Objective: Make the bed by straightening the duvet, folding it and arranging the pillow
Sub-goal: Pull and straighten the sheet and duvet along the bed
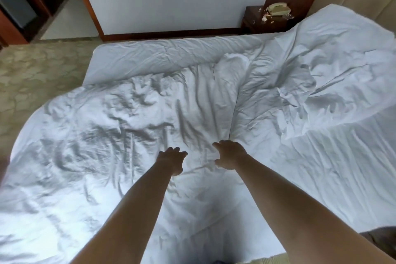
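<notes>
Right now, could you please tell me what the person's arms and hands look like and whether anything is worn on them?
Both arms are bare up to the frame edge: no sleeves show. The left hand and right hand wear no gloves, and no watch, bracelet or ring can be seen.

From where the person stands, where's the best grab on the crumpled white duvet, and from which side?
Probably the raised fold ridge of the crumpled white duvet, running away from the person just beyond the right hand. It stands proud of the bare sheet to its right, so fingers can hook under it from that side. The left hand could pinch the wrinkled cloth beside it. Both hands hover, open.
</notes>
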`<state>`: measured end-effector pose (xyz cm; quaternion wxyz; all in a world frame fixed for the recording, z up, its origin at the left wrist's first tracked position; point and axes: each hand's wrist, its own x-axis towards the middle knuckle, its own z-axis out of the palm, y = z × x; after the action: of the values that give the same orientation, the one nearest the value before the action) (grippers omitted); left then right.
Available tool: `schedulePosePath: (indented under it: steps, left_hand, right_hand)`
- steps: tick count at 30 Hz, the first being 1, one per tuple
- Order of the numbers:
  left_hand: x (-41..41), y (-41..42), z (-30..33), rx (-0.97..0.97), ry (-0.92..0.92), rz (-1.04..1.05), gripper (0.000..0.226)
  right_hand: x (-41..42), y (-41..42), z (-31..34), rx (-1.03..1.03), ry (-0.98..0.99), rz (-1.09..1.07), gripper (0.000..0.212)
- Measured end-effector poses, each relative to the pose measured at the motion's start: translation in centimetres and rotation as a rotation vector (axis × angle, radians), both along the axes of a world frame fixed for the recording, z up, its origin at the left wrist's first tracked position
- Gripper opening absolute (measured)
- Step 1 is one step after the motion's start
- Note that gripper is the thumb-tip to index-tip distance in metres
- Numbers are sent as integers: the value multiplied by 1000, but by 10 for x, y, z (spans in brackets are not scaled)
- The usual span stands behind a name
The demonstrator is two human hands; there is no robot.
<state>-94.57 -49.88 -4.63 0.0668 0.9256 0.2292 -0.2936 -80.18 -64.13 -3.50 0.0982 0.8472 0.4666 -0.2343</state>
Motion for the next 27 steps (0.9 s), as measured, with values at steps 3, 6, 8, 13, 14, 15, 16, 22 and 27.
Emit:
schedulePosePath:
  steps: [3,6,8,13,14,15,16,22,27]
  left_hand:
    - [-4,-17,18,-4,-48,-40,63]
    - [-5,-36,30,-2,-85,-76,62]
    - [-5,-48,37,3,-85,-99,60]
    - [8,-75,54,11,-111,-125,59]
    - [13,-80,57,15,-114,-126,59]
    - [18,-85,60,16,-117,-125,58]
    - [25,-91,62,14,-118,-121,58]
    - [86,-135,64,14,-164,-73,57]
    - [160,-186,63,-9,-142,-6,59]
  right_hand:
    - [-12,-19,21,21,-27,-21,66]
    - [-22,-40,36,32,-51,-40,66]
    - [-25,-54,42,33,-69,-47,66]
    - [-15,-84,54,45,-103,-74,68]
    - [-9,-90,56,56,-112,-77,68]
    - [-4,-96,58,67,-120,-77,68]
    - [3,-102,59,74,-125,-76,68]
    - [72,-148,58,75,-145,-53,67]
    - [154,-188,55,94,-119,-15,67]
